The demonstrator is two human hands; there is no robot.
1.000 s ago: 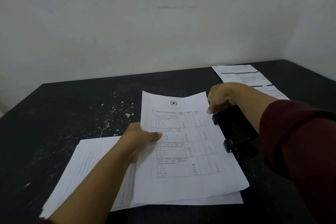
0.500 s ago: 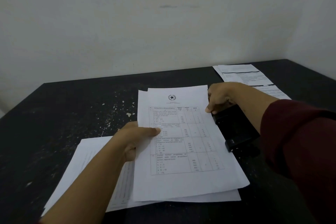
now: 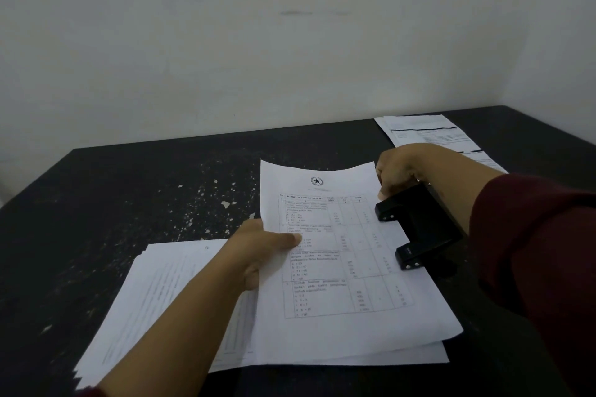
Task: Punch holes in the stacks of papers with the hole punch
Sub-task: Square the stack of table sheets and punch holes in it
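Note:
A thin stack of printed sheets with a table on top [image 3: 338, 267] lies in the middle of the black table [image 3: 129, 203]. My left hand [image 3: 264, 251] pinches its left edge, thumb on top. The stack's right edge sits in the mouth of a black hole punch [image 3: 419, 226]. My right hand [image 3: 400, 171] rests on the punch's far end, wrist over its lever. A larger pile of papers [image 3: 161, 300] lies underneath and to the left.
Another pile of printed papers [image 3: 425, 135] lies at the far right of the table, behind my right hand. White specks mark the table top [image 3: 206, 196]. A pale wall [image 3: 290, 42] stands close behind the table.
My left hand has slid the held sheets a little toward me and squared them, so the sheets that fanned out at the top half a second ago now line up. My right hand stays on the punch.

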